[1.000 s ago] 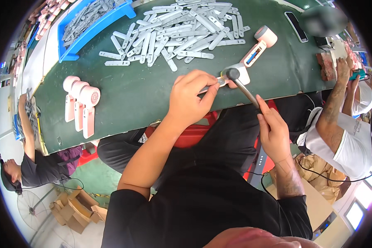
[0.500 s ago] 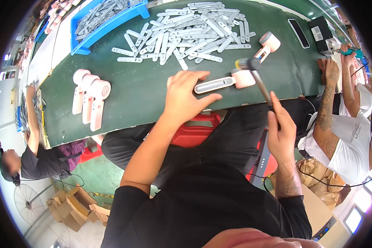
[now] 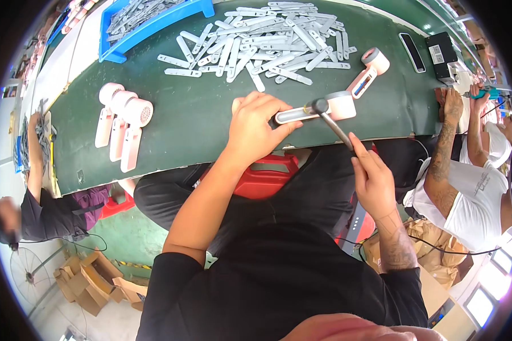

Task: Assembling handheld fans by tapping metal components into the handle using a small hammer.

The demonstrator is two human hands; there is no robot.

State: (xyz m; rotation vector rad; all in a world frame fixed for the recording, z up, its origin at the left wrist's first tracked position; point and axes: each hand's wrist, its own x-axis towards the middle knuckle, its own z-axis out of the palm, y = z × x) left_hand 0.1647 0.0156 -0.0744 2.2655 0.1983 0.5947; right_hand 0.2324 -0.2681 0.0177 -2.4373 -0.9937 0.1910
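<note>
My left hand (image 3: 257, 128) pinches the handle end of a pink handheld fan (image 3: 341, 105), which lies on the green table with its round head to the right. In my right hand (image 3: 375, 182) is a small hammer (image 3: 337, 131), gripped by its shaft. The dark hammer head is over the fan's handle near the round head; whether it touches is unclear. A second pink fan (image 3: 375, 61) lies beyond, its handle slot showing dark and coloured parts inside. Above my left hand spreads a heap of grey strip-shaped covers (image 3: 279, 44).
Three pink fans (image 3: 132, 116) stand side by side at the left. A blue bin (image 3: 115, 52) of grey strips is at the back left. A phone (image 3: 412, 52) and a black box (image 3: 441, 55) lie at the right. Co-workers sit on both sides.
The hammer has swung down and left, from above the fan's round head to over its handle. My left hand has closed onto the handle end. The view has shifted slightly.
</note>
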